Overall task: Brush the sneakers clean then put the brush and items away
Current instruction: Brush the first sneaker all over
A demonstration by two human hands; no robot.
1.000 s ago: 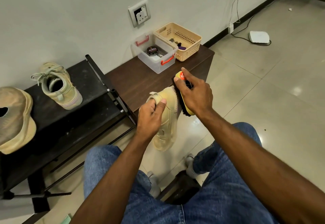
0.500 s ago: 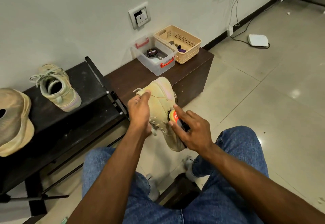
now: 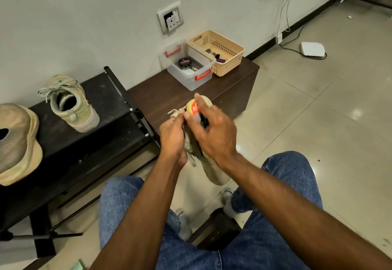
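Head view. Sneaker [image 3: 214, 170] held over the knees, in front of the dark desk [image 3: 174, 98]; left hand [image 3: 172, 136] grips its collar, fingers curled. Right hand [image 3: 214, 134] wraps the brush [image 3: 194, 108], bristles on the upper: brushing step, apparently. Next stroke likely needs a steady grip. Second sneaker [image 3: 72, 104] on black rack [image 3: 110, 121]; clear box [image 3: 186, 68], basket [image 3: 216, 51] against the wall; tiled floor [image 3: 318, 121].

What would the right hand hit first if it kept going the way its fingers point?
Probably nothing beyond the sneaker that the right hand brushes already with the brush. Past it, likely the brown cabinet top; depth is unclear.
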